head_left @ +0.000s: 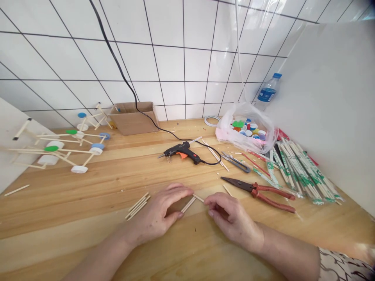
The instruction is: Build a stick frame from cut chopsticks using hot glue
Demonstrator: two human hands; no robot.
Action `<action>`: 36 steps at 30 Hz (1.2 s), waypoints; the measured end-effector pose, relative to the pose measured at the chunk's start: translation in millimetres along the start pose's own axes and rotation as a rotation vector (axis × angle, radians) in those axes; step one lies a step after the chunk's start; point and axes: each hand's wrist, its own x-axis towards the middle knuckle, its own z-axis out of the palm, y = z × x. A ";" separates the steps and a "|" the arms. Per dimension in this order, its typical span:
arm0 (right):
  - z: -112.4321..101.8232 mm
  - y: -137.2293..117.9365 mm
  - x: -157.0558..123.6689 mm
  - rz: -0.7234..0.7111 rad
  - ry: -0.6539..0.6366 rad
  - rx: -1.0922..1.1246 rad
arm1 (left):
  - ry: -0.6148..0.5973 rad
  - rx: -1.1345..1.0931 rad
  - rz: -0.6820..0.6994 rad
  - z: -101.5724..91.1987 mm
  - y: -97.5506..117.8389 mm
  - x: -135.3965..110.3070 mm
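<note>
Short wooden sticks [188, 204] lie side by side between the thumb and index finger of my left hand [161, 210], which presses at their ends. My right hand [234, 218] is closed, its fingertips at the end of another short stick [198, 198]. The far end of that stick reaches my left index fingertip. Left of my left hand lies a small group of cut sticks [137, 207]. One more stick piece [227, 190] rests behind my right hand. Long-nose pliers [258, 191] with red handles lie to the right.
A black glue gun [183, 152] with its cord lies mid-table, near grey snips [236, 162]. Behind are a cardboard box [134, 119] and a bag of bottle caps [249, 128]. Wrapped chopsticks [307, 171] are at right, stick cars with cap wheels [67, 148] at left, a water bottle [268, 91] in the corner.
</note>
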 end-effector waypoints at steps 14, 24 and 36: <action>-0.8 -0.2 -0.8 0.021 -0.014 -0.043 | -0.002 -0.004 -0.001 -0.9 2.3 0.9; -4.0 3.9 1.9 0.014 0.002 -0.021 | -0.003 -0.027 -0.006 -2.1 3.7 1.8; -4.5 7.7 3.8 -0.008 0.049 -0.019 | 0.002 -0.042 -0.005 -2.1 5.7 2.2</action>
